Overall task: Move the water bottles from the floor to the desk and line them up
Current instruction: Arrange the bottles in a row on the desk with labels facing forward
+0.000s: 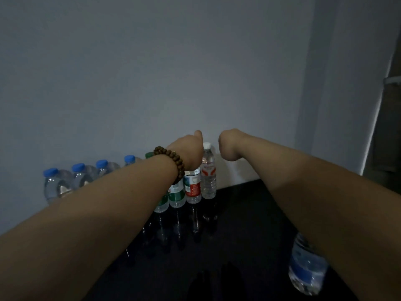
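A row of water bottles stands on the dark desk point(238, 224) against the wall: several blue-capped ones point(79, 172) at the left, two green-labelled ones point(177, 197), a red-labelled bottle point(192, 189) and a white-capped bottle point(208, 177) at the right end. My left hand point(187, 152), a bead bracelet on its wrist, is closed over the top of the red-labelled bottle, thumb up. My right hand point(227, 146) is bent down at the wrist just right of the white-capped bottle, its fingers hidden. A blue-labelled bottle point(306, 268) shows beneath my right forearm.
A plain grey wall point(173, 72) rises directly behind the row. The desk's right back corner ends near a wall corner, with a dim doorway or cabinet point(388, 127) at the far right. The glossy desk top reflects the bottles.
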A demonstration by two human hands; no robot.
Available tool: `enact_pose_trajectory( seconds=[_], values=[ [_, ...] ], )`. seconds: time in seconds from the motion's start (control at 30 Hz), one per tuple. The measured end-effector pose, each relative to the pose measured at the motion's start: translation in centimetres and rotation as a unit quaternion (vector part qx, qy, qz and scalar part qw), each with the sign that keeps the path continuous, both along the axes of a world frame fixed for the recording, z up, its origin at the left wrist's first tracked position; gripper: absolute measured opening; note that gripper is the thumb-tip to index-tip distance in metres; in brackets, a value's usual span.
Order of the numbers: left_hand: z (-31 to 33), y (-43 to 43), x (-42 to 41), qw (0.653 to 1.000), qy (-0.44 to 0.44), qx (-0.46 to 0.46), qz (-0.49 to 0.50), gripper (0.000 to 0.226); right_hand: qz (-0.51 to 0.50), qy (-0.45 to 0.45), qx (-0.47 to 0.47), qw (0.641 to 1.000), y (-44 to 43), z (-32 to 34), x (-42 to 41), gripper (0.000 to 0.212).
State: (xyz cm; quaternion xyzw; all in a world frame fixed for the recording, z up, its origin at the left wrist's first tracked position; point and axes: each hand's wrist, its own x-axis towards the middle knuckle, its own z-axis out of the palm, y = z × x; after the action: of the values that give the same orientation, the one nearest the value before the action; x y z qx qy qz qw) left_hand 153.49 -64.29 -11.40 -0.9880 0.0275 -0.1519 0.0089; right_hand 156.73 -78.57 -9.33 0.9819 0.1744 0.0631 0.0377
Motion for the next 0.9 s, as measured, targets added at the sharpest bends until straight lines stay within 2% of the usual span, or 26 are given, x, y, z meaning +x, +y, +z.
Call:
enact_pose_trajectory(
  seconds=[0.13, 0.23, 0.37, 0.47, 0.53, 0.77, 0.9],
  values=[
    [-0.3, -2.6, -4.8, 0.998, 0.041, 0.030, -0.025, 0.035, -0.012, 0.000, -0.007, 1.000, -2.6, 0.7, -4.4, 0.011],
    [-0.3, -4.4, -8.1, 0.997, 0.061, 0.026, -0.040, 0.044, -0.023, 0.011, -0.014, 1.000, -4.2, 0.9, -7.3, 0.019],
    [-2.2, -6.6, -12.3, 0.995, 0.071, -0.039, -0.050, 0.064, -0.020, 0.029, 0.004, 0.999, -6.6, -0.1, -10.9, 0.009],
    [-4.9, -8.3, -15.0, 0.989, 0.096, -0.090, -0.061, 0.057, -0.029, 0.042, 0.028, 0.998, -8.8, -1.7, -13.2, 0.024],
    [-6.7, -9.6, -16.4, 0.985, 0.111, -0.110, -0.068, 0.049, -0.036, 0.036, 0.064, 0.997, -10.4, -2.7, -14.5, 0.032],
    [-11.2, -14.0, -19.6, 0.966, 0.169, -0.171, -0.097, 0.058, -0.104, 0.034, 0.225, 0.968, -15.8, -5.3, -17.8, 0.054],
    [-12.4, -16.1, -20.0, 0.957, 0.181, -0.206, -0.093, 0.059, -0.124, 0.045, 0.292, 0.947, -18.5, -7.2, -18.6, 0.060]
  ],
)
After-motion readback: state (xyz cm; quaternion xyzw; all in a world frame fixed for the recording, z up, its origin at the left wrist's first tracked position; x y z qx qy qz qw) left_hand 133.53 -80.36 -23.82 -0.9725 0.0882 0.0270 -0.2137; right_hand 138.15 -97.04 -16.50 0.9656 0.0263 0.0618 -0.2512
